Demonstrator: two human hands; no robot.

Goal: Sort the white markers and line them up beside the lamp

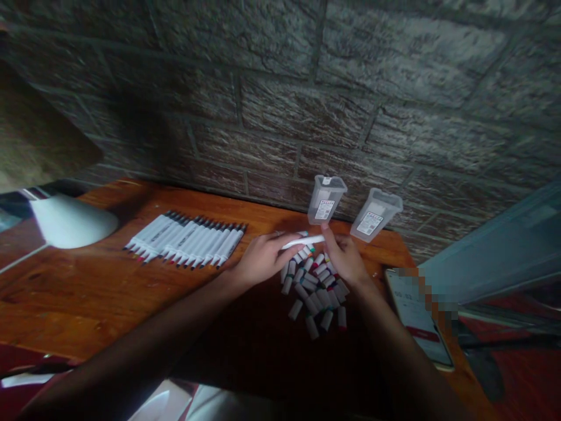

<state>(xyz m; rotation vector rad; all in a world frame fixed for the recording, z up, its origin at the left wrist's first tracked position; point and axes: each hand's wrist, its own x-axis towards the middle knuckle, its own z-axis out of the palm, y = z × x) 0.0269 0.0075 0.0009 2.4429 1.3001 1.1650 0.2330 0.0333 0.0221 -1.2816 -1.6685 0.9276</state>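
Note:
My left hand (263, 257) and my right hand (346, 257) hold one white marker (304, 241) between them, level above the wooden table (109, 292). The left hand grips its barrel and the right hand pinches its right end. Just below the hands lies a heap of several loose marker caps (316, 289). A neat row of several white markers (186, 240) lies side by side to the left of my left hand.
Two clear plastic marker cases (326, 200) (376, 214) lean against the brick wall behind the hands. A phone (418, 318) lies at the table's right edge. A white lamp shade (70, 221) sits at the far left.

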